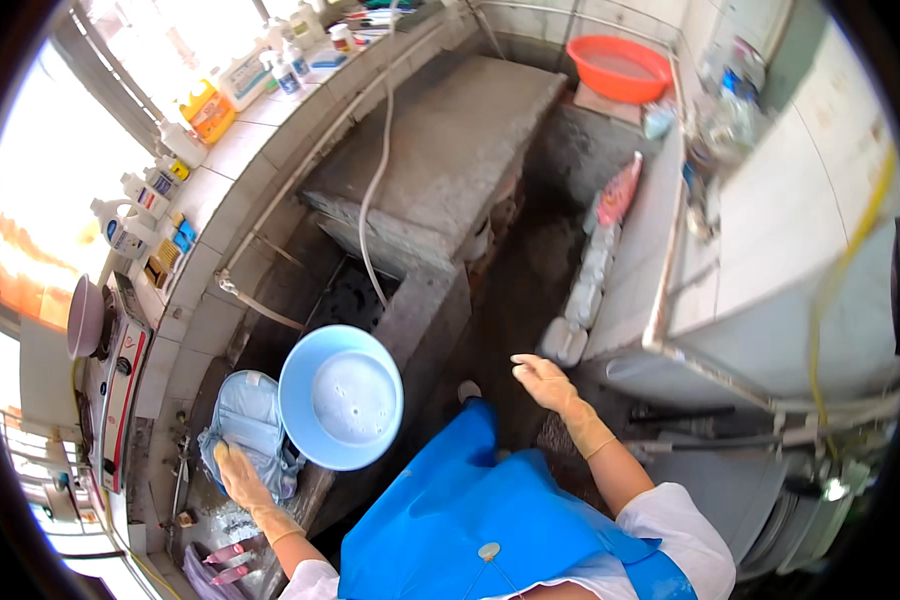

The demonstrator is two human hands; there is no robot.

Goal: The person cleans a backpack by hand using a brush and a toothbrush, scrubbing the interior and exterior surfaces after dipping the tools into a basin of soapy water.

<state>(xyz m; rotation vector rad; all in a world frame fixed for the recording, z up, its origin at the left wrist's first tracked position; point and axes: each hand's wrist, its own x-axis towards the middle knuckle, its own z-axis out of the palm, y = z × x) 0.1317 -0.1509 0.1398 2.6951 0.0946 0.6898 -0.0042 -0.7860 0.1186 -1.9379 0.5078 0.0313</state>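
The left hand's grip rests on the near edge of a light-blue fabric bag; I can't tell whether its fingers clench. The bag lies ahead of it on the wet surface, long axis running away from the wearer. The gloved right hand, well apart, is released, holding nothing. Just right of the bag, a blue basin contains cloudy, sudsy water.
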